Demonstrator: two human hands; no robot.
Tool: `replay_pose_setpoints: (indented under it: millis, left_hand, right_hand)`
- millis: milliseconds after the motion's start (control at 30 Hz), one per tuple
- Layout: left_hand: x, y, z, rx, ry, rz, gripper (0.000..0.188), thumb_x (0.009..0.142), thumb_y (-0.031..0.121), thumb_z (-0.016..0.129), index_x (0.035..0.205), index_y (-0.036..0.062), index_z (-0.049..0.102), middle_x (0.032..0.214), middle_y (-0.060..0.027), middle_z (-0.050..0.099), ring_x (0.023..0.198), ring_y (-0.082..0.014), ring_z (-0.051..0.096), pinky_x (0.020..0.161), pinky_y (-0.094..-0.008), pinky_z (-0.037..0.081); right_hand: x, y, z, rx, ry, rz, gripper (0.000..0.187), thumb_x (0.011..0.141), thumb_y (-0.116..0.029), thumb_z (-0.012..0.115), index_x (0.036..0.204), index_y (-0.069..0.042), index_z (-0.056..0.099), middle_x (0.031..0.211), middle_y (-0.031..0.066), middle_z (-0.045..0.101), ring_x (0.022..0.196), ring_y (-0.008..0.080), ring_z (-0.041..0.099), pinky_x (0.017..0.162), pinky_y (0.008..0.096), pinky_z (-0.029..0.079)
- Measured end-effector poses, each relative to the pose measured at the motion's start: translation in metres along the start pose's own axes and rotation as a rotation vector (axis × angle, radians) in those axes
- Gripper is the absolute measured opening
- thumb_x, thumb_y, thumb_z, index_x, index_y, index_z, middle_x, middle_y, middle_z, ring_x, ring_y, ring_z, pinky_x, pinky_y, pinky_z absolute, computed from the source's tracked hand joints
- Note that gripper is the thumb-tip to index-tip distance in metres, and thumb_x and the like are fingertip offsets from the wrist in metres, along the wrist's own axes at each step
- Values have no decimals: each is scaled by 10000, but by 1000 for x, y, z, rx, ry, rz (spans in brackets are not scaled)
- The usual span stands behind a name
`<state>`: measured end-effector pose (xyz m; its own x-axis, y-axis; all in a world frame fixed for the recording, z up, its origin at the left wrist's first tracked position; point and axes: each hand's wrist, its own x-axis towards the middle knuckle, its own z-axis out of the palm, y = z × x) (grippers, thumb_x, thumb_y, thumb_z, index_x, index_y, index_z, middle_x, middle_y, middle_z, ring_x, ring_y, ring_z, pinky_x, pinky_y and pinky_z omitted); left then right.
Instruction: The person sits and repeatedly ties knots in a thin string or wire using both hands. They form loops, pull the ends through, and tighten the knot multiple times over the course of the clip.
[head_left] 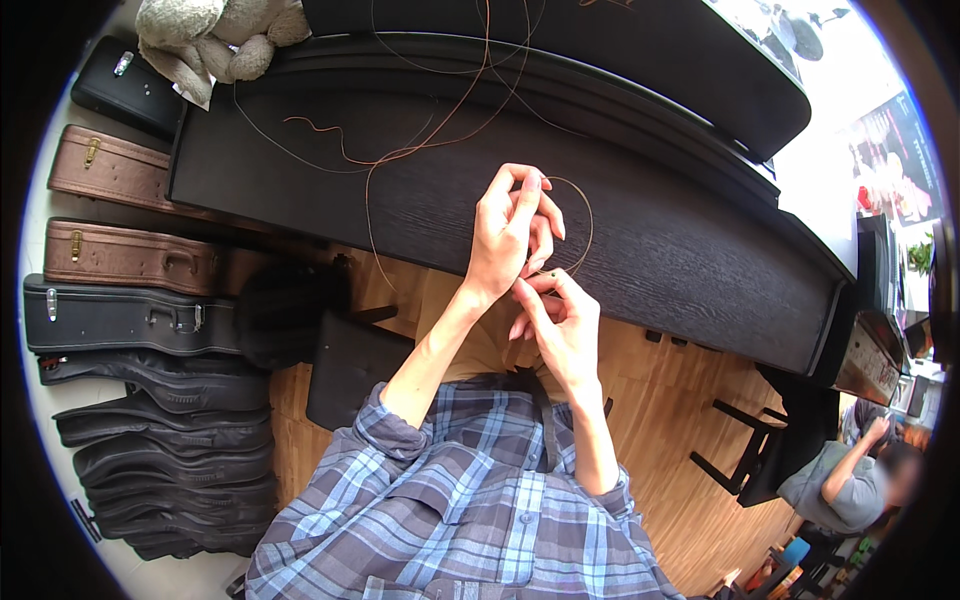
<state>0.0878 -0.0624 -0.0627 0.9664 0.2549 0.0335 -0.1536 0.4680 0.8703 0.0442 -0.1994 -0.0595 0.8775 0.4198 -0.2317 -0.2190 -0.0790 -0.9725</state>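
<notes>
A thin bronze-coloured guitar string (592, 216) bows out in a loop on the right side of my hands, above the dark wood-grained top (680, 260). My left hand (505, 235) is closed with its fingers curled, pinching the string near the upper end of the loop. Just below and to the right, my right hand (565, 325) pinches the string between thumb and forefinger at the lower end of the loop. The two hands nearly touch at the fingertips. Several loose coppery and silvery strings (378, 162) trail over the dark top beyond my hands.
A grey plush toy (245, 60) sits at the far left. Brown hard guitar cases (130, 255) and black soft cases (170, 450) line the left side. A black stool (355, 370) stands at the dark top's near edge. Another person (840, 490) is at the lower right.
</notes>
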Motion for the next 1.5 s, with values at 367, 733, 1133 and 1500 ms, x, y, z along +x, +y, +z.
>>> replay_pose_setpoints:
  millis: [367, 733, 1133, 1500]
  left_hand:
    - [1, 1, -2, -54, -40, 4, 265, 1123, 276, 396, 1076, 19, 441, 714, -153, 643, 397, -142, 561, 323, -235, 396]
    - [1, -4, 2, 89, -85, 88, 216, 1115, 243, 432, 1085, 31, 460, 721, -133, 674, 434, -139, 596, 388, -240, 460]
    - [2, -4, -2, -23, -11, 88, 219, 1116, 256, 433, 1098, 38, 451, 686, -98, 590, 361, -96, 478, 325, -215, 345]
    - [2, -1, -2, -52, 29, 54, 185, 1116, 235, 437, 1069, 56, 439, 655, -58, 571, 370, -49, 416, 327, -207, 298]
  right_hand:
    - [-16, -12, -56, 130, 206, -167, 243, 1091, -234, 519, 1018, -39, 644, 727, 76, 686, 431, 35, 472, 414, 177, 350]
    - [-22, -33, -62, 235, 214, -197, 149, 1093, -129, 484, 1014, -32, 564, 765, 116, 670, 397, 40, 439, 395, 178, 316]
    - [-79, -70, -145, -274, -571, 211, 165, 977, -149, 669, 924, 7, 665, 651, 76, 672, 468, 83, 569, 446, 217, 420]
    - [-159, -35, -231, -500, 1, 130, 150, 780, -75, 810, 908, -10, 766, 700, -41, 547, 622, 52, 472, 579, 210, 359]
